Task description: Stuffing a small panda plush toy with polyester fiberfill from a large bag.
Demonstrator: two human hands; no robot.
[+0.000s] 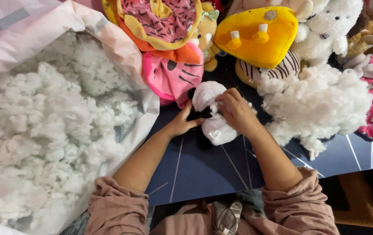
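We pin the black-and-white plush toy (210, 115) on the dark mat (204, 169), left hand (181, 123) clasped on its side, right hand (235, 109) pinching its top; loose stuffing pile (314, 104) just beside could snag and scatter.

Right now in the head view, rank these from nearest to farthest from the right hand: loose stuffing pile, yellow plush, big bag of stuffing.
From the right hand, which grips the small black-and-white plush:
1. Loose stuffing pile, just to its right on the dark mat.
2. Yellow plush, beyond it, towards the top.
3. Big bag of stuffing, far left, past the left hand.
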